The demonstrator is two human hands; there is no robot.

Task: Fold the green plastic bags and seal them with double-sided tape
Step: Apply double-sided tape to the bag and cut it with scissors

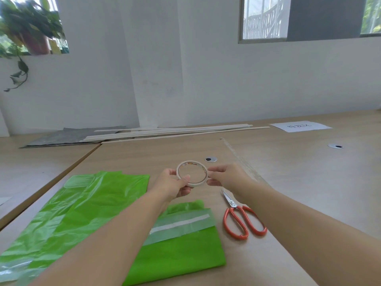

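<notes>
Wood-grain table (288, 182) carries a spread green plastic bag (82, 203) at the left and a folded green bag (181, 250) with a white tape strip (181, 222) across it. Orange-handled scissors (241, 217) lie just right of it. Above the table, the left hand (173, 184) grips the double-sided tape roll (190, 162) and the right hand (226, 176) pinches its right edge.

Glossy crinkled plastic bags (78, 207), metal-bladed scissors (240, 215) with orange plastic handles, matt wood-look table (288, 182).

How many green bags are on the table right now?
2. A spread green bag lies on the left; a folded green bag with a tape strip lies beside the scissors. The left forearm hides part of each, so more may lie underneath.
</notes>
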